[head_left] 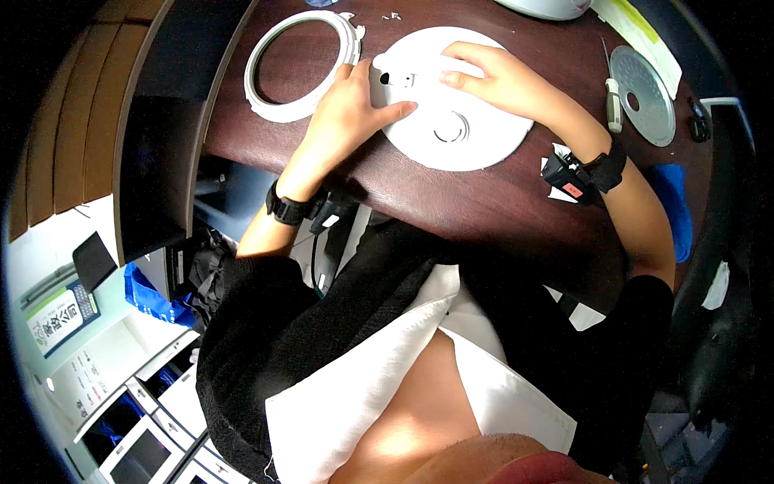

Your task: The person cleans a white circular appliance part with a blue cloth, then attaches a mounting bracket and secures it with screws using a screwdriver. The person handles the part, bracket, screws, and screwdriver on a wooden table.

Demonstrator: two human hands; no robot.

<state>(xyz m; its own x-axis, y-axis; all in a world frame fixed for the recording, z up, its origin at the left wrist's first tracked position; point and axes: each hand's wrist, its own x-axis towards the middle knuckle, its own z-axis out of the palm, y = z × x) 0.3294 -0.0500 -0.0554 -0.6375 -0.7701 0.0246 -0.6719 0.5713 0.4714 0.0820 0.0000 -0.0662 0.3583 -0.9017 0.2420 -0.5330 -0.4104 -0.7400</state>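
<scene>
A white round cover lies on the dark red-brown tabletop, with a small dark opening and raised details near its left edge and a curved mark lower down. My left hand grips its left edge, the thumb stretched over the top face and the fingertips at the rim, partly hidden. Across the upper right of the cover rests my right hand, its index finger and thumb apart and nothing between them; the other fingers are hard to make out. Beside my left hand lies a white plastic ring with small tabs on its outside.
On the right of the table are a screwdriver with a pale handle, a grey metal disc with a central hole, and a small black object. A blue cloth lies by my right elbow. A white rounded object stands at the far edge.
</scene>
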